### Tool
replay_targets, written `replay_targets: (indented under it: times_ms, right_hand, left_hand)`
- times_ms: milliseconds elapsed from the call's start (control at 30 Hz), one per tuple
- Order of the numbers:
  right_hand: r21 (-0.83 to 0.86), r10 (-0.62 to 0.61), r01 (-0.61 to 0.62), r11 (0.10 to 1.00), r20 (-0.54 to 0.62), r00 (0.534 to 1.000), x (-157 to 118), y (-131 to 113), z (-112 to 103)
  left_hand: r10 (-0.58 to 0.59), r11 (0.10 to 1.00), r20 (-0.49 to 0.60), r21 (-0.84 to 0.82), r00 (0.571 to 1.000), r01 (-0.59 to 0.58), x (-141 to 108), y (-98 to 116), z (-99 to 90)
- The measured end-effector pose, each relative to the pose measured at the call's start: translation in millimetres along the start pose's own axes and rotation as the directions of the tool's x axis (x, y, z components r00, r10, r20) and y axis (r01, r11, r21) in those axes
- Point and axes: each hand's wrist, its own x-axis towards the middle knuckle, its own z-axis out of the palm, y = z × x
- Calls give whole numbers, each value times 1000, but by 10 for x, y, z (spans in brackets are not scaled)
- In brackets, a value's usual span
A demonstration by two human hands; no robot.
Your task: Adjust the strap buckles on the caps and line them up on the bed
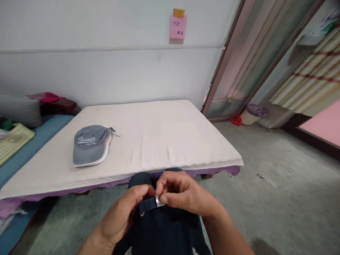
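My left hand (119, 216) and my right hand (183, 194) meet at the bottom middle, just in front of the low table's near edge. Together they pinch a short dark navy strap (148, 204) that belongs to a dark navy cap (162, 230) resting below them; most of that cap is hidden by my hands. My right fingertips press a small light-coloured tab at the strap's end. A grey cap (90, 145) with "Always" on it lies on the white cloth-covered table (164, 141), at its left side, apart from both hands.
A blue mattress (34, 141) with a grey pillow (20, 109) and red cloth lies at the left. A pink note (177, 25) hangs on the wall. Sliding glass doors (249, 60) stand at the right, with a basin (253, 113) beside them. Bare concrete floor (278, 184) spreads right.
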Motion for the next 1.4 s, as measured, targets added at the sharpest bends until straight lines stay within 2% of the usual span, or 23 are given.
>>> replay_targets:
  times_ms: [133,300,433,533,700,800,1100,1200,1267,1400]
  right_hand:
    - [-36,13,-13,999,-7,1000,6,-2,19]
    - [73,-4,1,997,38,999,0,82,-32]
    - [131,-14,9,991,40,999,-40,134,-109]
    - [156,-33,29,987,22,999,-57,137,-123]
    - [191,-28,20,981,41,999,-45,85,-74]
    - [184,-10,-2,983,65,998,-35,54,-50]
    - [83,33,-34,996,4,999,-33,79,-13]
    - [63,60,-61,996,9,998,-24,81,-9]
    - [54,75,-76,996,14,997,-13,73,-7]
    - [30,62,-63,998,21,998,14,56,-5]
  left_hand:
    - [-1,1000,6,-7,1000,1,12,20,-15]
    - [-17,999,65,-38,998,20,40,31,-29]
    - [-26,999,26,-45,999,28,45,8,-57]
    - [-26,1000,8,12,1000,26,49,-2,-83]
    - [47,986,107,155,993,-63,65,33,-68]
    - [41,982,128,176,991,-63,57,53,-35]
    - [-20,984,90,178,996,4,15,36,3]
    - [-20,991,3,132,1000,20,3,34,3]
    - [-42,995,-14,94,999,44,-8,52,6]
    - [-41,980,116,198,992,17,-20,146,31]
